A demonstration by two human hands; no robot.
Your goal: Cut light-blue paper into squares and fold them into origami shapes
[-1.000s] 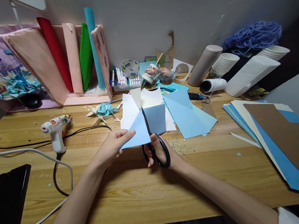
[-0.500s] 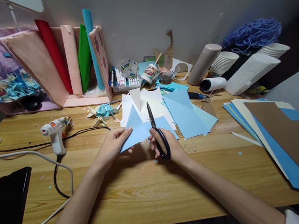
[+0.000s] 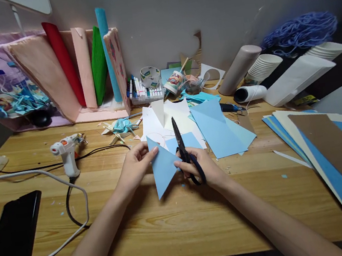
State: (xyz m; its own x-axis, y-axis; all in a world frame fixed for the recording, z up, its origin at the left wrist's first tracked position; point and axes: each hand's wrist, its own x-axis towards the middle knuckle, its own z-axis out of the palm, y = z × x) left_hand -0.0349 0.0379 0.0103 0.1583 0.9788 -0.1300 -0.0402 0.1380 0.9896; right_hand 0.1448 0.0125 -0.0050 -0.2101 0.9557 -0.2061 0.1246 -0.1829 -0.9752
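A blue paper triangle (image 3: 163,169) is held up over the table between both hands. My left hand (image 3: 137,163) pinches it near its upper left edge, the thumb lying on the front face. My right hand (image 3: 203,164) has black scissors (image 3: 179,137) in its grip, blades together and pointing away from me. The thumb and a finger of that hand also touch the triangle's right corner. Behind the hands lie white sheets (image 3: 181,111), a smaller blue piece (image 3: 186,141) and a larger blue sheet (image 3: 210,128).
A glue gun (image 3: 67,155) with its cables stands at left, above a black phone-like slab (image 3: 12,235). Stacked coloured card (image 3: 334,154) lies at right. Along the wall are crepe paper rolls (image 3: 99,65), markers (image 3: 145,91), paper cups (image 3: 263,65) and blue yarn (image 3: 301,31).
The blue triangle has been turned so that one corner now points down toward me. My right thumb has come onto its right corner, with the scissors still in that hand.
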